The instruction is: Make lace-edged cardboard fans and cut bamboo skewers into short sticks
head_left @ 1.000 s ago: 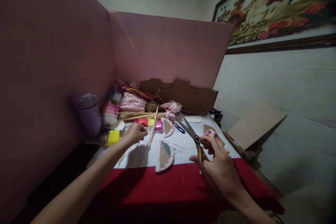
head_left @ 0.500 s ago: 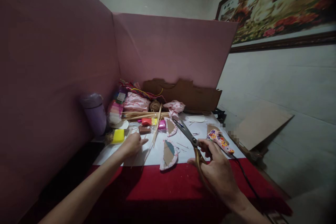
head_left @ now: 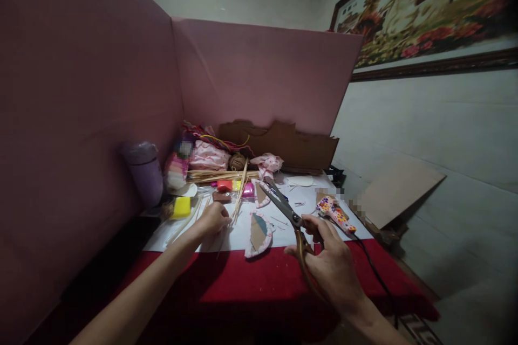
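Head cam, L to R: purple cup (head_left: pixel 142 173) by the pink board (head_left: pixel 81 91), yellow block (head_left: pixel 182 207) just beside it on the white sheet (head_left: pixel 283 232). My left hand (head_left: pixel 214 219) is low on that sheet, fingers bunched together w/ tips on thin wooden sticks (head_left: pixel 238 194); can't tell if I'm actually pinching one. Nxt, a fan-shaped cardboard piece (head_left: pixel 259 233) lies at the sheet's front edge, partly over the red cloth (head_left: pixel 251 285). My right hand (head_left: pixel 329 267) is clamped on the scissors (head_left: pixel 283 206) handles, thumb and fingers thru the loops, blades pointing up-left over the sheet. Floral glue gun (head_left: pixel 335 214) lies just right of the scissors.
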